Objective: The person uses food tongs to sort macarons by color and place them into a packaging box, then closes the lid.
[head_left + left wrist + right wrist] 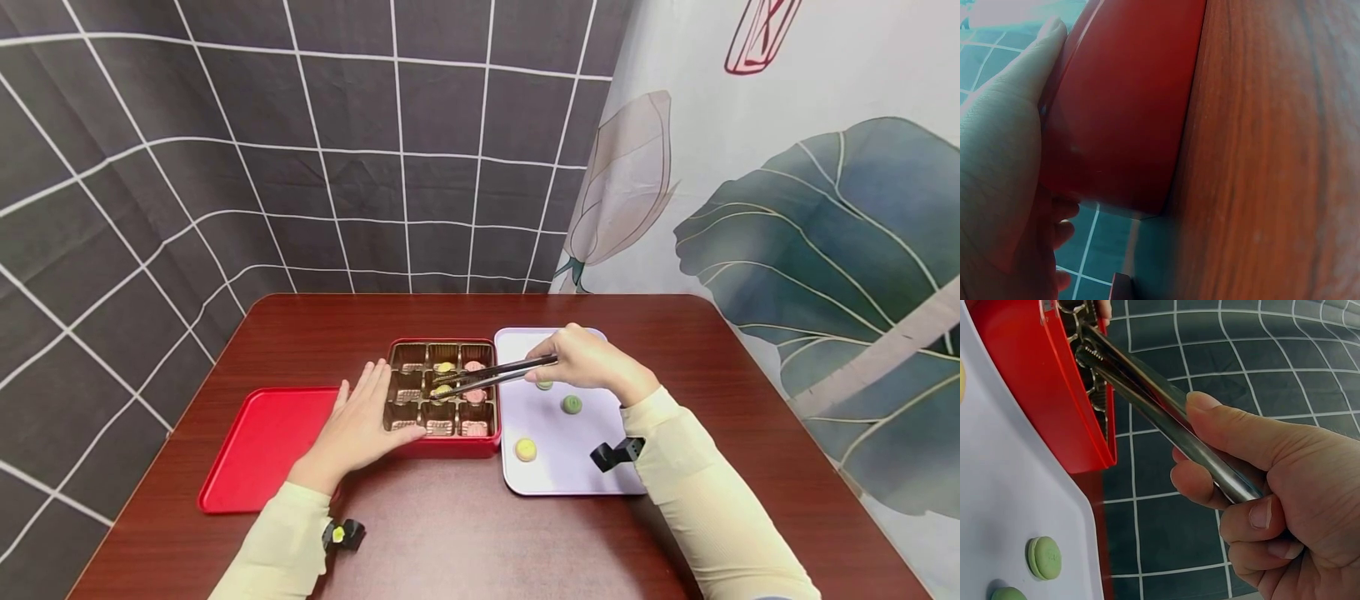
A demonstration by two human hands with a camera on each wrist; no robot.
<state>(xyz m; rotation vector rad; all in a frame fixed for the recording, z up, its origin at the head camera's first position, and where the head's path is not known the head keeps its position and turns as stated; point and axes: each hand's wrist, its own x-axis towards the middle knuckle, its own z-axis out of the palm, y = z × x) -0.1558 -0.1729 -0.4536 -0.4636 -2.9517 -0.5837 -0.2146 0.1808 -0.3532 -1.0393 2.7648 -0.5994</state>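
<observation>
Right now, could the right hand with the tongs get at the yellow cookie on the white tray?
Probably yes. The yellow cookie lies bare on the white tray, nothing over it; the right hand would only need to swing the tongs back from the red box.

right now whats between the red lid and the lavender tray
The red box of macarons sits between the red lid and the lavender tray, with the left hand resting against its near-left corner; the head view shows this.

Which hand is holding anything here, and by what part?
The right hand grips metal tongs at their rear end, tips over the red box. The left hand lies flat against the box, gripping nothing.
</observation>
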